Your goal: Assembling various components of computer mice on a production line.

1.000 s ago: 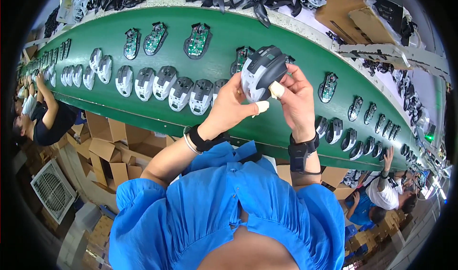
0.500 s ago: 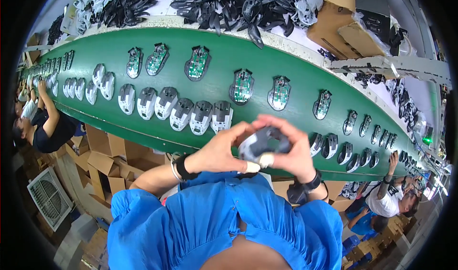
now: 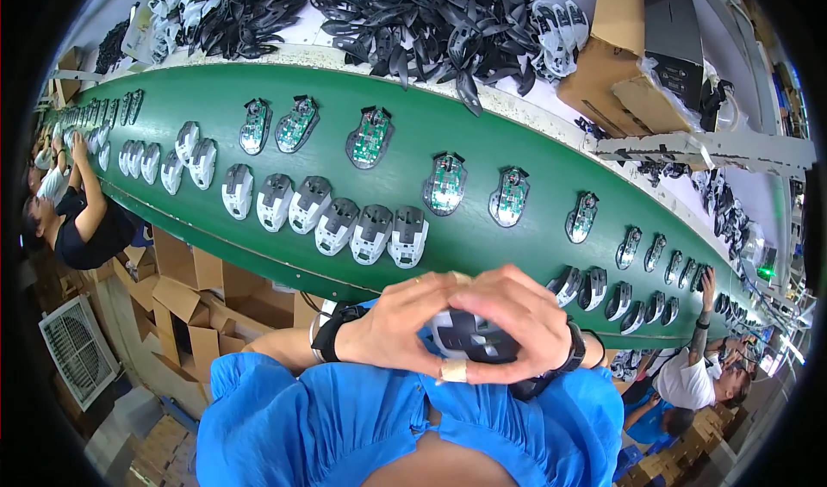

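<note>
Both my hands are wrapped round a black and pale grey computer mouse shell (image 3: 475,335), close in front of my chest. My left hand (image 3: 405,328) grips its left side, with a strip of tape on one finger. On the other side my right hand (image 3: 524,323) curls over the top and right edge, hiding part of the shell. Beyond my hands, a row of grey and black mouse shells (image 3: 369,234) lies on the green belt (image 3: 517,254). Farther back sit mouse bases with green circuit boards (image 3: 446,186).
Dark plastic parts (image 3: 413,22) are heaped on the white ledge behind the belt. A cardboard box (image 3: 603,74) and a metal bar (image 3: 698,147) stand at the far right. Co-workers sit left (image 3: 77,229) and right (image 3: 689,371). Open cartons (image 3: 194,306) lie below the belt at left.
My hands have come down nearer my chest with the mouse shell. My right hand now covers more of its top. The view has tilted slightly, so the belt sits lower.
</note>
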Tool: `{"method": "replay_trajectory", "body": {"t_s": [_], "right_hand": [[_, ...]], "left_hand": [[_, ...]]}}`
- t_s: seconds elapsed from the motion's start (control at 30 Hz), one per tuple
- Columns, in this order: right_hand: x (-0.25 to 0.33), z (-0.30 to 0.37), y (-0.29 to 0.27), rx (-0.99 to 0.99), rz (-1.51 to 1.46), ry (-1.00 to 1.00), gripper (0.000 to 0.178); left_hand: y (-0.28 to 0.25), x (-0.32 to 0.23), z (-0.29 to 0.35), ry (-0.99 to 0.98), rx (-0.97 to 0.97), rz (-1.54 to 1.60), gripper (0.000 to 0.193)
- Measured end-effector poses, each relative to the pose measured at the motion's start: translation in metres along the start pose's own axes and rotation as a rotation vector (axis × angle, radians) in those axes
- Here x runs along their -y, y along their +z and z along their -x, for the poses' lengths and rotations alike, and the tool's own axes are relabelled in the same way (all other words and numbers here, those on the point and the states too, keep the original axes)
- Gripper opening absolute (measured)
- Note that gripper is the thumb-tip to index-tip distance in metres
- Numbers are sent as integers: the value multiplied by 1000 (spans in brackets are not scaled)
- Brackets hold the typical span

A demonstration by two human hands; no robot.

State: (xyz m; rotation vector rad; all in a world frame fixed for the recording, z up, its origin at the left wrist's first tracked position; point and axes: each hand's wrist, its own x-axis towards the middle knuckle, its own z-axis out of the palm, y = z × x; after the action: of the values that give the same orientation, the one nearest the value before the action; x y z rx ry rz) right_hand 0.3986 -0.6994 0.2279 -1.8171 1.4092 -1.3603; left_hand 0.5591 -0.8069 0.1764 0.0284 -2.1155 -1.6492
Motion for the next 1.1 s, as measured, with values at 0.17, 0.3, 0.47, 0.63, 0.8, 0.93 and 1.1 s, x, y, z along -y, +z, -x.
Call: {"method": "replay_trajectory", "body": {"t_s": [0.17, 0.3, 0.47, 0.63, 0.8, 0.93, 1.1], "right_hand": [[-5, -20, -11, 7, 185, 30, 54], [-69, -20, 3, -264, 649, -157, 60], [-93, -33, 39, 29, 402, -71, 51], [-266, -72, -3, -547, 628, 539, 34], [-332, -63, -6, -341, 634, 851, 25], [-331, -59, 7, -380, 657, 716, 21], [-328, -57, 26, -268, 720, 656, 22]], "left_hand": [[-12, 12, -14, -116, 95, 36, 85], [-8, 76, -30, -615, -193, 1191, 94], [-16, 106, -9, -746, -467, 1669, 50], [-31, 126, 1, -745, -467, 1561, 53], [-38, 125, 10, -757, -508, 1488, 41], [-40, 131, 5, -738, -559, 1172, 32], [-40, 128, -4, -829, -634, 1070, 36]]}}
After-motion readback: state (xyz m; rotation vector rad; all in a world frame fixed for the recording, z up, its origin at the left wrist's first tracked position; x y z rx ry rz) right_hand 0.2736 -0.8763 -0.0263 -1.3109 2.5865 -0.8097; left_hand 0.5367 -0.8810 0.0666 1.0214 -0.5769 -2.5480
